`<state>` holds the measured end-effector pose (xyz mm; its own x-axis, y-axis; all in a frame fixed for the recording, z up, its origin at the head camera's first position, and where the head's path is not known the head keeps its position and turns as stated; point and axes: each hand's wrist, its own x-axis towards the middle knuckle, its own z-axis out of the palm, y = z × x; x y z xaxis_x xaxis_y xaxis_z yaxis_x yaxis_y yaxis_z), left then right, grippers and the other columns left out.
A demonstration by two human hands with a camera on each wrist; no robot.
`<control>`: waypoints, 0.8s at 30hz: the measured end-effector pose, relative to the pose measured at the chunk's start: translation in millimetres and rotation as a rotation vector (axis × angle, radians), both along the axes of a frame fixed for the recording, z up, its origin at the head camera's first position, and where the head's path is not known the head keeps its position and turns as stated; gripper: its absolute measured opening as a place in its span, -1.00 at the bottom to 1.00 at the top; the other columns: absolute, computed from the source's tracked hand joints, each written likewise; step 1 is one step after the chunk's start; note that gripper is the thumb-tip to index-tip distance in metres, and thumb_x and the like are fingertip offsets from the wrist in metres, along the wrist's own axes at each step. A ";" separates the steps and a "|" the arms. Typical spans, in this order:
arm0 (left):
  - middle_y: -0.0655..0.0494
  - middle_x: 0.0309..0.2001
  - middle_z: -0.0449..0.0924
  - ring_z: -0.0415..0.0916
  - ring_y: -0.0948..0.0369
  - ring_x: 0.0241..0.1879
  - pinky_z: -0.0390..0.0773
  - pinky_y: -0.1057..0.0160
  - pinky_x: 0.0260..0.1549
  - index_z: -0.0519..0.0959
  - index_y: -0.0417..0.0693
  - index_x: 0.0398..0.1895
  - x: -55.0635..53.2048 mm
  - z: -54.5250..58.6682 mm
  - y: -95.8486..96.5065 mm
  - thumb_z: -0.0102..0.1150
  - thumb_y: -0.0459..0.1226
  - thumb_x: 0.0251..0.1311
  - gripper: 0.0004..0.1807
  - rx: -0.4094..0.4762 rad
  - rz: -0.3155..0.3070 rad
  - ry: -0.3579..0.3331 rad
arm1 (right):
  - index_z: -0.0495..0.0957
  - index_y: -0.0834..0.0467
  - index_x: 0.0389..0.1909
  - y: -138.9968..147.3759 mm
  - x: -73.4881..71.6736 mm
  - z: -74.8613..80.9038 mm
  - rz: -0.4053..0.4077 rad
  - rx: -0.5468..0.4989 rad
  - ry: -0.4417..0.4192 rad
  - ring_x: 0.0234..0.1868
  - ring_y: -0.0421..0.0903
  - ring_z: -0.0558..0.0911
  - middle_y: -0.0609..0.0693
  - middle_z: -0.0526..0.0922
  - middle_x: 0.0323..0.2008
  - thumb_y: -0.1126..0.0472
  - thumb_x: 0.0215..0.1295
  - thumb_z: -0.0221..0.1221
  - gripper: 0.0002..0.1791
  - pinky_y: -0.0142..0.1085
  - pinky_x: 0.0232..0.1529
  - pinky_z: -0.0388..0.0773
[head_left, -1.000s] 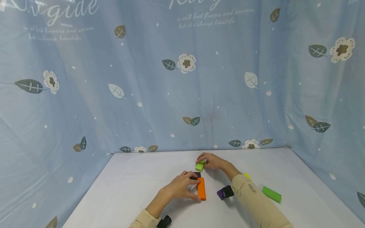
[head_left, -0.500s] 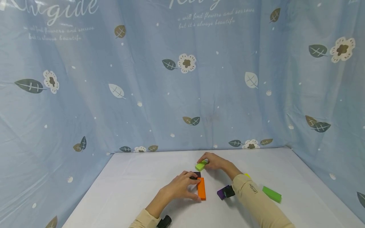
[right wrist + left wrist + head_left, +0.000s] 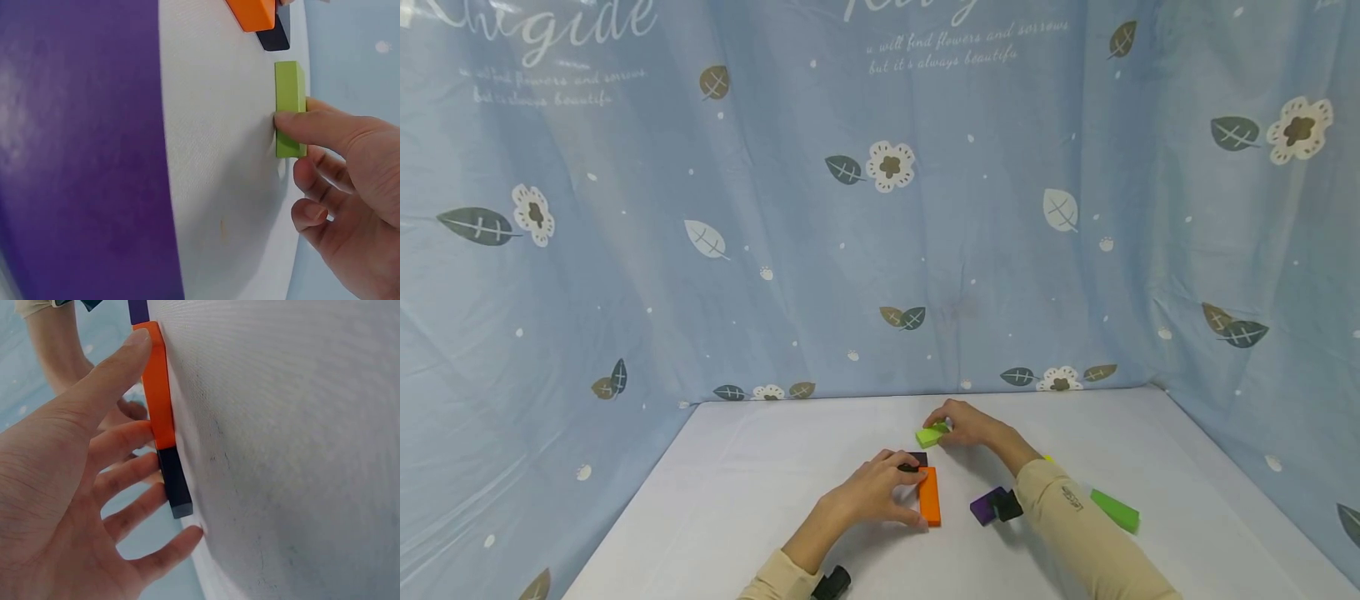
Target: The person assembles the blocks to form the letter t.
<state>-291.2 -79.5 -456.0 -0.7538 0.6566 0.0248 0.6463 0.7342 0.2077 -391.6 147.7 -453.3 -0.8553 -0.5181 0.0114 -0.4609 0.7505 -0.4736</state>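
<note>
The white worktop [image 3: 737, 475] showed a fine, woven-looking grain. A smooth, oblong orange block [image 3: 930, 502] lay on it, far end meeting a smaller, smooth black block [image 3: 175, 481]. Left hand [image 3: 874, 492] reached in low, fingers spread and loosely extended: thumb touching the orange block's near end, index finger its far end, middle finger the black one. Right hand [image 3: 967, 423], other fingers bent, pinched a crisp-edged lime-green block [image 3: 288, 87] between thumb and index finger, just beyond the black block.
</note>
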 end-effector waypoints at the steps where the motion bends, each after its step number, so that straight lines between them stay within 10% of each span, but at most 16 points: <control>1: 0.23 0.29 0.42 0.34 0.18 0.23 0.50 0.04 0.13 0.52 0.24 0.28 0.0 -0.1 0.0 0.36 0.30 -0.09 -0.19 -0.001 0.000 0.001 | 0.69 0.09 -0.03 0.7 0.2 -0.4 0.001 -0.002 0.003 -0.04 -0.01 0.51 0.05 0.62 -0.05 0.38 0.14 0.35 -0.65 -0.06 0.05 0.54; 24: 0.23 0.29 0.43 0.34 0.16 0.26 0.49 -0.02 0.14 0.51 0.22 0.29 1.0 0.9 -0.3 0.32 0.31 -0.06 -0.19 -0.018 -0.010 0.014 | 0.68 0.08 -0.07 15.3 7.0 5.0 0.083 -0.022 0.034 -0.18 -0.09 0.56 -0.04 0.68 -0.20 0.24 0.10 0.41 -0.68 -0.27 -0.18 0.51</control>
<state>-290.2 -79.9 -455.1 -0.7468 0.6646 0.0235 0.6566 0.7313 0.1848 -384.6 163.0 -448.4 -0.8081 -0.5868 0.0520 -0.5376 0.6985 -0.4722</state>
